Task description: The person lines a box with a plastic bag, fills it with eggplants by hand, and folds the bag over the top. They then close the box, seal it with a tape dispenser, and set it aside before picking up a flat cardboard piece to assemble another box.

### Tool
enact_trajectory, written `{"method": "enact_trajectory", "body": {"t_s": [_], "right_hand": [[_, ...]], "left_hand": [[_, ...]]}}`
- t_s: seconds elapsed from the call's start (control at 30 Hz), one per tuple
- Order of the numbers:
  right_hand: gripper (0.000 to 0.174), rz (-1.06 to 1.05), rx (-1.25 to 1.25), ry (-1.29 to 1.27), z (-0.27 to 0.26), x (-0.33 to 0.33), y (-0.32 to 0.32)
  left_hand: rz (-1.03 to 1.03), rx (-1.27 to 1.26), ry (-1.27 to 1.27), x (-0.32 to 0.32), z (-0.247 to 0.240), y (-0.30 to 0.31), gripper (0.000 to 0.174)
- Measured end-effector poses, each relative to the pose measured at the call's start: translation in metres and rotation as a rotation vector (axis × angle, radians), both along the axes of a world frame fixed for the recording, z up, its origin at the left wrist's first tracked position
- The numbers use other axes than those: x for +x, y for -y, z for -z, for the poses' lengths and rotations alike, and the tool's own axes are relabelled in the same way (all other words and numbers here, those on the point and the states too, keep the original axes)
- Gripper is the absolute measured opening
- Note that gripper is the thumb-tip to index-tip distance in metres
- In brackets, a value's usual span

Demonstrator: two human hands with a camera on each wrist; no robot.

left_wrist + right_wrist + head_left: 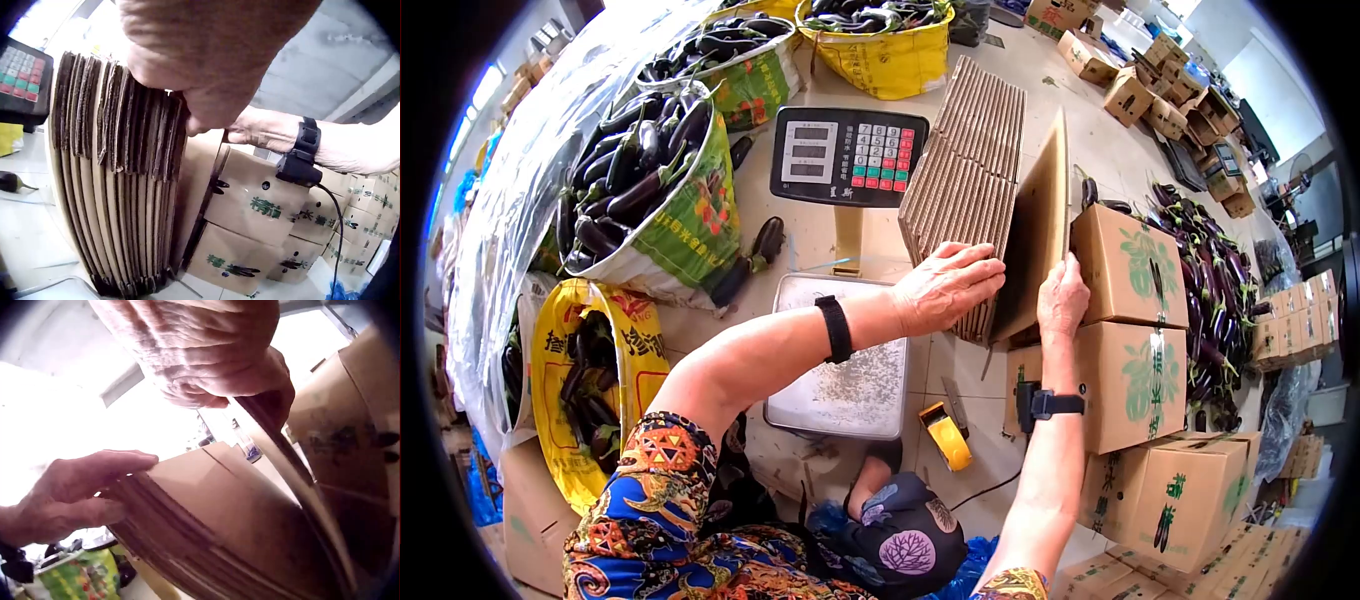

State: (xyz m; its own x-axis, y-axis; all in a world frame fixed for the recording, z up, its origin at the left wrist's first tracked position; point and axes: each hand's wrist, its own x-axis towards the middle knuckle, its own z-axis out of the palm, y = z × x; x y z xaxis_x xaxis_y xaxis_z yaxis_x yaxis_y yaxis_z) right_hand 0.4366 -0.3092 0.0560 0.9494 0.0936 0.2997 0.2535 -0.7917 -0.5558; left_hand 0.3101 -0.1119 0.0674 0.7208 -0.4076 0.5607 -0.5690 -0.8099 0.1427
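A stack of flattened cardboard boxes (962, 160) stands on edge on the tiled floor. My left hand (950, 287) rests on its near top edge, fingers stretched across the boards, as the right wrist view also shows. One flattened cardboard box (1040, 220) leans apart from the stack, with a gap between them. My right hand (1062, 298) grips this box by its upper near edge, thumb and fingers on either side. Beside it stand closed cartons (1130, 265) with green print, right next to the held board.
A digital scale has its display (850, 157) behind and its platform (840, 390) in front of me. Sacks of eggplants (725, 225) line the left; an eggplant pile (1215, 290) lies right. A yellow tape dispenser (946, 438) sits on the floor.
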Motion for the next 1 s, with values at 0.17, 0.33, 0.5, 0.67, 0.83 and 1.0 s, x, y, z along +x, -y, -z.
{"method": "enact_trajectory", "body": {"t_s": [0.17,0.33,0.5,0.67,0.83,1.0], "right_hand": [[0.041,0.063,-0.26,-0.181,-0.014,0.006,0.0],[0.032,-0.035,-0.024,-0.334,-0.013,-0.019,0.068],[0.029,-0.087,-0.128,-0.191,-0.028,-0.121,0.122],[0.024,0.055,0.214,-0.138,-0.107,-0.24,0.146],[0.026,0.0,0.456,0.032,-0.231,-0.366,0.12],[0.022,-0.16,0.163,-0.042,-0.232,-0.441,0.098]], "left_hand": [[0.008,-0.028,-0.004,-0.007,-0.003,0.001,0.05],[0.09,-0.085,-0.298,-0.048,-0.045,-0.047,0.048],[-0.065,-0.07,-0.599,-0.113,-0.087,-0.132,0.038],[-0.218,-0.226,-0.663,-0.192,-0.125,-0.179,0.036],[-0.257,-0.324,-0.645,-0.232,-0.131,-0.202,0.035],[-0.187,-0.471,-0.472,-0.244,-0.162,-0.18,0.04]]}}
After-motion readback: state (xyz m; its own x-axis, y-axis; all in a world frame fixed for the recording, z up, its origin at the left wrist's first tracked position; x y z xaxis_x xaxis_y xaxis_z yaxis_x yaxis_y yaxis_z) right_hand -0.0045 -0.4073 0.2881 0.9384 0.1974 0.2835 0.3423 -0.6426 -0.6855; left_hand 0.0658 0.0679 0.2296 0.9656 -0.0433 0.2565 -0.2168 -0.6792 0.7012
